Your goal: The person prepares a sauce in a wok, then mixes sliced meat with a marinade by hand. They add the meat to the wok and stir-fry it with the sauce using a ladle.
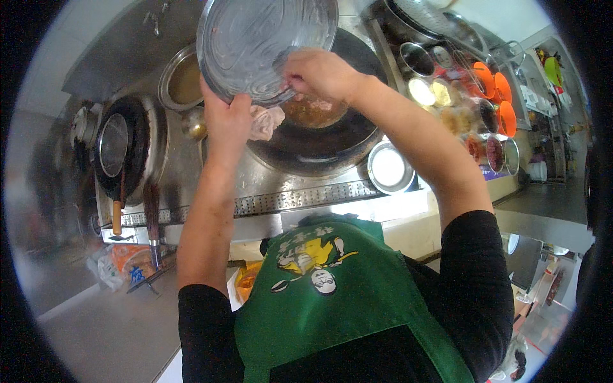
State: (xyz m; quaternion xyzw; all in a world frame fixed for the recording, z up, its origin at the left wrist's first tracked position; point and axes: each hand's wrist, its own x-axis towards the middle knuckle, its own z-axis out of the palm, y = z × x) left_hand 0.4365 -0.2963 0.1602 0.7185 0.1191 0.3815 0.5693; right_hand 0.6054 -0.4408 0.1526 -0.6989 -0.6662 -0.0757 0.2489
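Note:
My left hand grips the near rim of a large metal bowl, which is tilted above a black wok. A pale crumpled cloth hangs at the left fingers, under the bowl's rim. Inside the bowl, a wet whitish film coats the metal. My right hand is at the bowl's right side, its fingers curled over the rim; a dark thing shows at the fingertips, too unclear to name. Below, brownish liquid with pale pink pieces of what looks like meat lies in the wok.
Left of the wok are a metal pot of cloudy liquid, a smaller wok with a wire strainer and a bamboo brush. To the right stand a white-filled metal bowl, several seasoning containers and orange-rimmed cups.

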